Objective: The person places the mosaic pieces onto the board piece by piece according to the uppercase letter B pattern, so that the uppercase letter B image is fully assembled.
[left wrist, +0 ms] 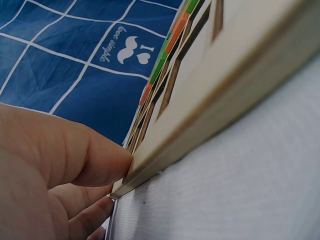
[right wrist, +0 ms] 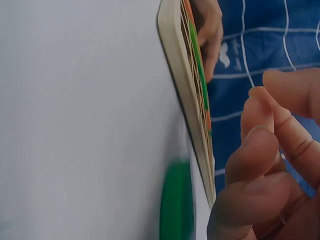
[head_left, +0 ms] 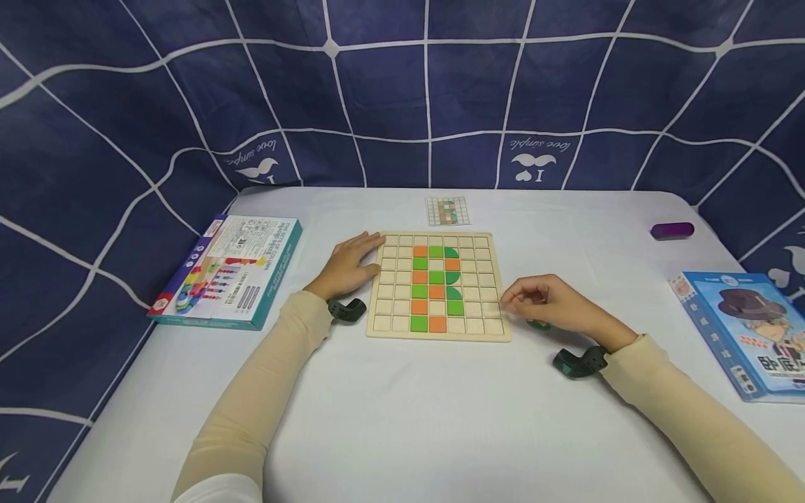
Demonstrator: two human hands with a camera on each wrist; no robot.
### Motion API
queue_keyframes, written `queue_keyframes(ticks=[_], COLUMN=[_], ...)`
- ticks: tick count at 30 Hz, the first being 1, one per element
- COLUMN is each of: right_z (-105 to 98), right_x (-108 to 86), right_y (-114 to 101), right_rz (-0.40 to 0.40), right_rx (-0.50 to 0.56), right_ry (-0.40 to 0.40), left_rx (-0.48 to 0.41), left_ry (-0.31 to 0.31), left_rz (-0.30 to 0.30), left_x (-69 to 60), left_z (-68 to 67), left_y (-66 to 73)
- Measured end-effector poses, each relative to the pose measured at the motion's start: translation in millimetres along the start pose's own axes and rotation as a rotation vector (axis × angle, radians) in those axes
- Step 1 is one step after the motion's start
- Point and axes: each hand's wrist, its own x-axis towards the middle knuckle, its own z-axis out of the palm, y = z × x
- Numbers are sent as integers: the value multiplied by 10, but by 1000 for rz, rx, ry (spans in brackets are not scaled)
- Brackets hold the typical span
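A wooden grid board (head_left: 402,324) lies on the table, with orange and green square tiles and several dark-green rounded tiles set in its middle columns. My left hand (head_left: 349,264) rests at its left edge; in the left wrist view the thumb (left wrist: 102,160) touches the board's rim. Just off the right edge, my right hand (head_left: 546,302) hovers with loosely curled fingers (right wrist: 252,155); no tile shows between them. Beneath it a green piece (head_left: 539,325) lies on the table, partly hidden by the hand and blurred in the right wrist view.
A small pattern card (head_left: 448,211) lies behind the board. At the left is a boxed game (head_left: 229,272); at the right, a blue box (head_left: 742,335) and a purple case (head_left: 672,230). A blue checked cloth hangs behind the white table.
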Motion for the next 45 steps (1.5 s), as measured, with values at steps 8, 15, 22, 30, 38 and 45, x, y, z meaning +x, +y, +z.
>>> queue_keyframes(ticks=[8, 15, 22, 30, 38, 45], right_z=[-202, -293, -318, -303, -310, -262], right_x=[-220, -326, -362, -381, -353, -322], right_y=[123, 202, 199, 233, 233, 194], right_rz=[10, 17, 95, -5, -34, -21], right_rx=[-59, -119, -183, -279, -126, 97], right_ry=[47, 28, 1, 12, 8, -30], left_rx=[4, -4, -7, -9, -12, -12], left_ry=[-3, 0, 4, 3, 6, 5], left_rz=[-1, 1, 8, -1, -9, -9], left_x=[4, -3, 0, -9, -21, -7], left_z=[-1, -2, -8, -3, -8, -1], left_y=[9, 3, 7, 20, 17, 19])
